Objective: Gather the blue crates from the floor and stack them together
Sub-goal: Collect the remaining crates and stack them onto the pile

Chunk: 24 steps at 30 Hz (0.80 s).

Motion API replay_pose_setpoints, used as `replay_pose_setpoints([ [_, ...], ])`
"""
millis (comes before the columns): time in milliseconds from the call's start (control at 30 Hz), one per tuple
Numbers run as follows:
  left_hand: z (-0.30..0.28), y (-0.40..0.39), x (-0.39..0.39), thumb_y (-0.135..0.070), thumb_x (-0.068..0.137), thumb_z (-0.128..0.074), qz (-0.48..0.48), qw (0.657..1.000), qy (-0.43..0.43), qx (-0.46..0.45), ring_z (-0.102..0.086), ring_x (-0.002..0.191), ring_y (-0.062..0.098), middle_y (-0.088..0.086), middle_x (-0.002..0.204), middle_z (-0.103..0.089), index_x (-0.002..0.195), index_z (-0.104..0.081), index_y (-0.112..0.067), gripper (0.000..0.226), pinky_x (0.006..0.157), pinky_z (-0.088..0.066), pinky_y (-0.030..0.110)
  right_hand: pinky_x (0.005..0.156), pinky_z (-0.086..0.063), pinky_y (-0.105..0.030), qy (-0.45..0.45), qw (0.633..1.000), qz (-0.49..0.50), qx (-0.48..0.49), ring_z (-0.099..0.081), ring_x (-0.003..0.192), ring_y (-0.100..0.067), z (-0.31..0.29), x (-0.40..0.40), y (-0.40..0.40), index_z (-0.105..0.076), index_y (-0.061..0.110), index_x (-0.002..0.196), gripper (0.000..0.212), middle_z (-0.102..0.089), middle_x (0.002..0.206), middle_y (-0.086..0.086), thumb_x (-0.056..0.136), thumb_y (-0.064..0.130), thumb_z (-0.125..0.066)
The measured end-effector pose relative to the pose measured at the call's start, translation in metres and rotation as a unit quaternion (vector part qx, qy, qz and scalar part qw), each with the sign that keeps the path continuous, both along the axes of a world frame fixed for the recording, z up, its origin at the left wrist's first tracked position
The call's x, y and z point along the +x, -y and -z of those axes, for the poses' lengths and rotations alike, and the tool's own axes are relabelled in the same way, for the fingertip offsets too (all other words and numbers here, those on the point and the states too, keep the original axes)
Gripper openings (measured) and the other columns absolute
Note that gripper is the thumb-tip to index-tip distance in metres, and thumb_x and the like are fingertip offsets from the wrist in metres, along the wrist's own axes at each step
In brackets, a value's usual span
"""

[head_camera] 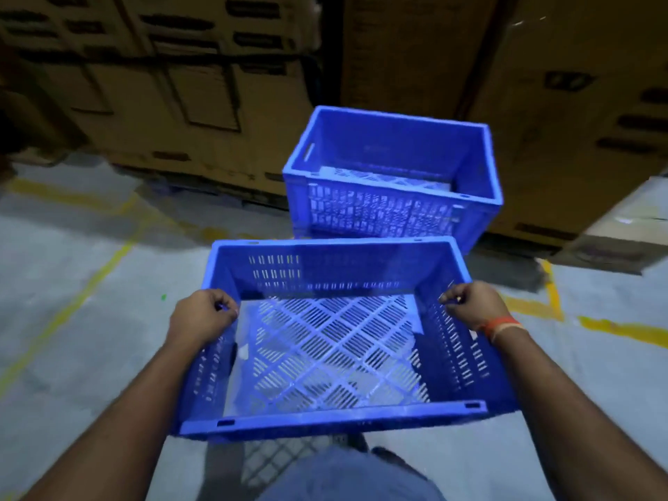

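Observation:
I hold a blue slotted crate [332, 417] off the floor in front of me, its open top facing up. My left hand [202, 314] grips its left rim and my right hand [473, 303] grips its right rim. A second blue crate [390, 207] stands upright on the grey floor just beyond the held one, against the cardboard boxes. The far rim of the held crate overlaps the lower front of the standing crate in view.
Tall stacks of brown cardboard boxes [202, 92] line the back and right [578, 121]. Yellow lines [90, 280] mark the grey concrete floor on both sides. A flat carton [621, 240] lies at the right. My legs show below the held crate.

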<state>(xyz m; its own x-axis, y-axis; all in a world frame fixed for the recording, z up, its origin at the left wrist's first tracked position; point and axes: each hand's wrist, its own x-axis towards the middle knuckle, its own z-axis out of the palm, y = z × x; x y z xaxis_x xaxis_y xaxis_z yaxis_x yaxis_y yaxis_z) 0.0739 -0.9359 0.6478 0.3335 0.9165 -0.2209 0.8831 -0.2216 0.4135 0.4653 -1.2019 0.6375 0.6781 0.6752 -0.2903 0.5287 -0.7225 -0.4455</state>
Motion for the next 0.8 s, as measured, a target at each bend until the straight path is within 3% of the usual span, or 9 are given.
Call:
replay_pose_setpoints([
  [133,-0.007,-0.011,-0.008,-0.028,0.077,-0.072,0.061,0.998,0.005,0.014,-0.068,0.081,0.023,-0.003,0.077,-0.071,0.072,-0.069,-0.027,0.006,0.066,-0.042,0.027,0.069,-0.036,-0.019,0.011,0.999,0.053,-0.003,-0.057,0.071,-0.012,-0.005,-0.037,0.03,-0.073,0.031,0.078,0.016,-0.058,0.064,0.01,0.072,0.016,-0.074],
  [400,-0.06,-0.046,-0.004,-0.032,0.077,-0.072,0.135,0.991,0.004,0.0,-0.07,0.076,0.021,0.0,0.074,-0.074,0.069,-0.071,-0.022,0.012,0.064,-0.047,0.026,0.071,-0.044,-0.023,0.046,0.995,0.081,-0.03,-0.068,0.084,-0.017,-0.052,-0.072,0.048,-0.074,0.032,0.078,0.012,-0.074,0.087,0.002,0.072,0.022,-0.076],
  [500,-0.1,-0.074,0.012,-0.029,0.077,-0.077,0.152,0.988,0.02,-0.018,-0.066,0.068,0.018,0.003,0.075,-0.073,0.072,-0.074,-0.018,0.012,0.06,-0.044,0.023,0.061,-0.043,-0.017,0.054,0.996,0.062,-0.045,-0.061,0.064,-0.008,-0.1,-0.064,0.031,-0.074,0.028,0.079,0.007,-0.066,0.067,0.012,0.075,0.023,-0.075],
  [567,-0.131,-0.093,0.024,-0.025,0.078,-0.079,0.174,0.983,0.046,-0.043,-0.056,0.051,0.014,0.006,0.067,-0.069,0.076,-0.075,-0.013,0.012,0.053,-0.041,0.021,0.051,-0.04,-0.014,0.075,0.995,0.052,-0.044,-0.054,0.051,0.003,-0.133,-0.052,0.02,-0.076,0.025,0.077,0.004,-0.06,0.05,0.018,0.075,0.022,-0.076],
  [667,-0.176,-0.115,0.047,-0.016,0.081,-0.078,0.2,0.975,0.075,-0.056,-0.042,0.028,0.012,0.012,0.055,-0.057,0.076,-0.073,-0.004,0.013,0.046,-0.039,0.021,0.051,-0.041,-0.017,0.102,0.993,0.041,-0.039,-0.053,0.038,0.004,-0.183,-0.03,0.003,-0.076,0.022,0.077,0.006,-0.056,0.038,0.022,0.076,0.016,-0.075],
  [800,-0.227,-0.14,0.089,-0.019,0.083,-0.076,0.219,0.973,0.065,-0.015,-0.043,0.032,0.02,0.018,0.052,-0.057,0.081,-0.07,0.005,0.025,0.056,-0.04,0.027,0.047,-0.043,-0.018,0.112,0.993,0.033,-0.027,-0.052,0.034,0.007,-0.245,0.004,-0.021,-0.072,0.021,0.071,0.01,-0.057,0.038,0.019,0.076,0.013,-0.074],
])
